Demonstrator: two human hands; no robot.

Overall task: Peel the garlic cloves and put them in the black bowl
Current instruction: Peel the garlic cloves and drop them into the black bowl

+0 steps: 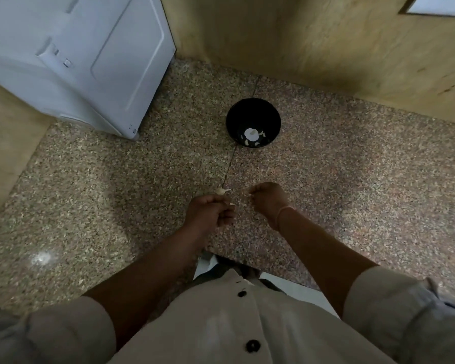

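Observation:
A black bowl [253,122] stands on the speckled granite counter [116,195], far from me, with several pale garlic pieces in its bottom. A small garlic piece with a thin stalk [222,191] lies on the counter just beyond my left hand. My left hand [208,212] hovers over the counter with fingers curled, pinching a small pale garlic clove at its fingertips. My right hand [269,200], a band at its wrist, is curled too and pinches a tiny pale scrap of skin at its far tip. The two hands are a short gap apart.
A white appliance [84,56] stands on the counter at the back left. Yellowish walls [326,48] close the corner behind and to the right of the bowl. The counter's front edge [273,277] runs just before my shirt.

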